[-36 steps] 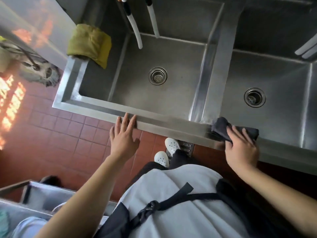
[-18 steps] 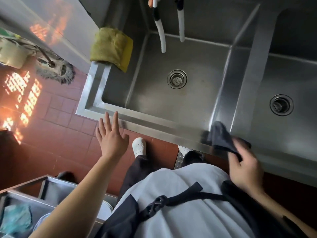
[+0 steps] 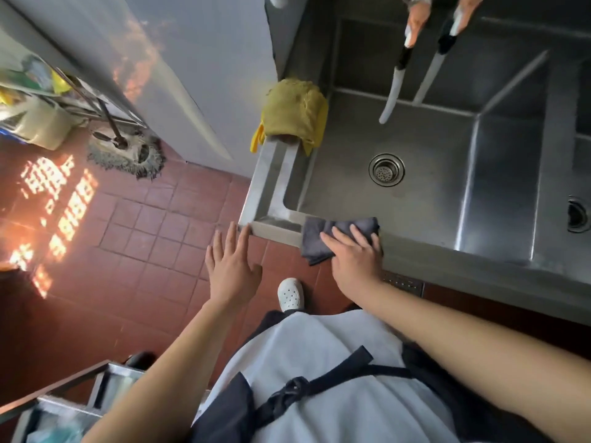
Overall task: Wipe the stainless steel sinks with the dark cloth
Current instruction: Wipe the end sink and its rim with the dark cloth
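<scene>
The stainless steel sink unit has a left basin with a round drain and a right basin partly cut off at the frame's right edge. The dark cloth lies folded over the front rim near the left corner. My right hand presses flat on the cloth, fingers spread over it. My left hand hovers open beside the sink's front left corner, fingertips at the rim's end, holding nothing.
A yellow cloth hangs over the sink's left rim at the back. Two white hoses dangle into the left basin. A mop head rests on the red tile floor. A metal cart stands at the lower left.
My right hand has slid the dark cloth leftward along the front rim, from the divider to near the left corner. My left hand has come off the rim to the corner's end.
</scene>
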